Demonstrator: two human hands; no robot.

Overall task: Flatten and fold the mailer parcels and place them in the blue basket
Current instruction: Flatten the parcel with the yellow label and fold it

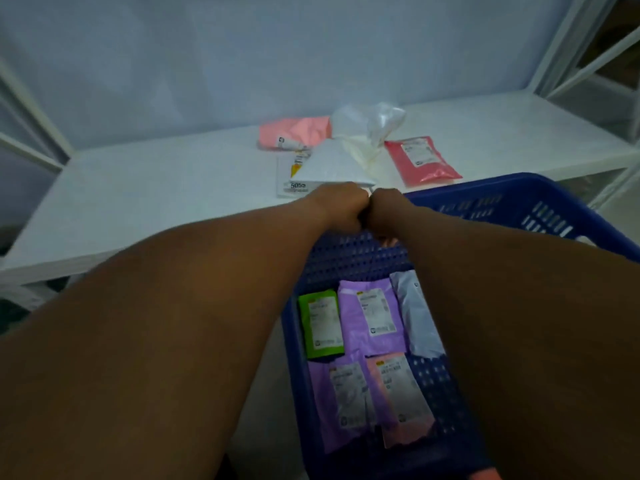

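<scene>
Both my hands meet knuckle to knuckle over the far left rim of the blue basket (519, 188). My left hand (341, 207) and my right hand (386, 211) are closed at the near edge of a white mailer (332, 166), which rises tilted from the table; the fingertips are hidden. Inside the basket lie folded parcels: a green one (320, 323), a purple one (370, 317), a pale white one (417, 317), another purple one (341, 396) and a pink one (401, 393).
On the white table (156, 202) behind the hands lie a pink mailer (294, 133), a red mailer (420, 161), a crumpled clear bag (381, 123) and a flat white labelled mailer (285, 183). White shelf frames (581, 57) stand at both sides.
</scene>
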